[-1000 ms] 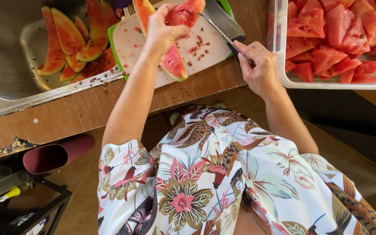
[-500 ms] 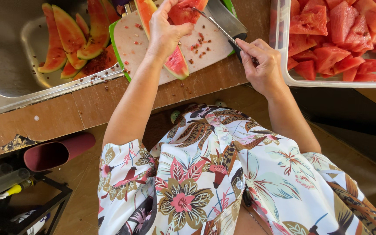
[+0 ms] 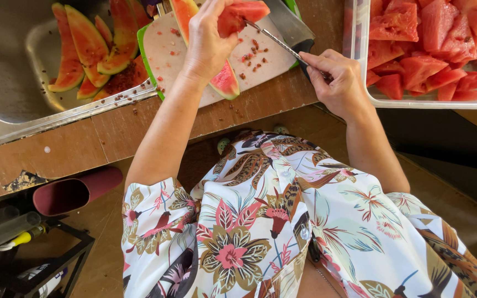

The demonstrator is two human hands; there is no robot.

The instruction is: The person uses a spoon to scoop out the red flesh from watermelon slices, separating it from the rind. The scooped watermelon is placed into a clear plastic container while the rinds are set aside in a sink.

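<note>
The person's left hand (image 3: pixel 210 41) is closed around a red watermelon chunk (image 3: pixel 241 14), lifted a little above the far middle of the white cutting board (image 3: pixel 164 52). That chunk is what the work turns on. It lies up and to the left of the right hand (image 3: pixel 338 77), which is curled tight round the handle end of a thin metal utensil (image 3: pixel 282 45). I cannot tell whether it is a fork or a slim knife. Its shaft runs on a slant from the right hand at the board's near right corner up toward the chunk, and its tip touches or just enters the flesh on the chunk's right side.

The left hand is the one at the fruit; the right reaches it only through the tool. A rind-on wedge (image 3: pixel 224 80) lies on the board under the left wrist, near the wooden worktop's edge (image 3: pixel 111 138). Dark seeds (image 3: pixel 252 55) dot the board between the hands. Left of it a steel tray (image 3: pixel 6 118) holds spent rinds (image 3: pixel 86 47); at the right edge a clear tub (image 3: pixel 360 49) holds cut red pieces (image 3: pixel 426 44).
</note>
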